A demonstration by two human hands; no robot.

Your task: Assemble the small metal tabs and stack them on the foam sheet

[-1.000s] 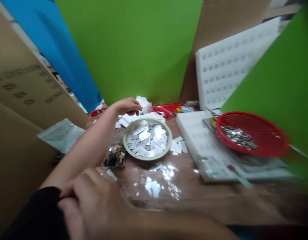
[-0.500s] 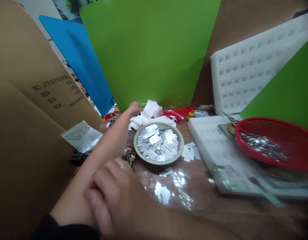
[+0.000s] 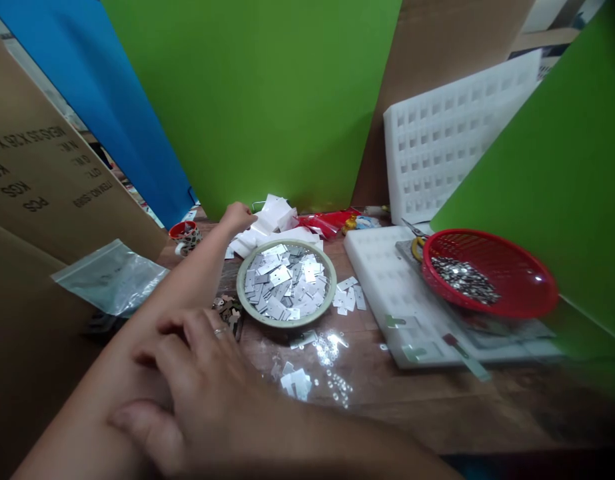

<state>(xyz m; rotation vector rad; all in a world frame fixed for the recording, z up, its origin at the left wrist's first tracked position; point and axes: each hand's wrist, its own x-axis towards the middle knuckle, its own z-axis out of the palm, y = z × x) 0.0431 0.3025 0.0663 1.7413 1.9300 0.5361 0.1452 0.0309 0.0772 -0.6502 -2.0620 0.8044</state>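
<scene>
My left arm stretches out to the far side of the table. At its end my left hand [image 3: 238, 218] is closed beside a heap of white paper pieces [image 3: 277, 217]; what its fingers hold, if anything, is hidden. My right hand [image 3: 202, 380], with a ring on one finger, rests on my left forearm. Its fingers are bent and apart, and it holds nothing. Just beyond it stands a pale round basket [image 3: 287, 323] filled with flat silver metal plates [image 3: 280, 275]. Small brown metal parts [image 3: 228, 312] lie left of the basket.
On the right, a red colander [image 3: 532, 283] of small metal parts stands on white foam [image 3: 367, 267] near scissors [image 3: 417, 247]. Loose plates [image 3: 297, 383] and washers [image 3: 340, 387] lie in front. A plastic bag [image 3: 112, 273], cup [image 3: 184, 233] and cardboard [image 3: 47, 180] flank my left arm.
My view has turned to the right, so things sit further left. My right hand's fingers have spread and lifted somewhat on my left forearm. My left hand stays by the paper pieces.
</scene>
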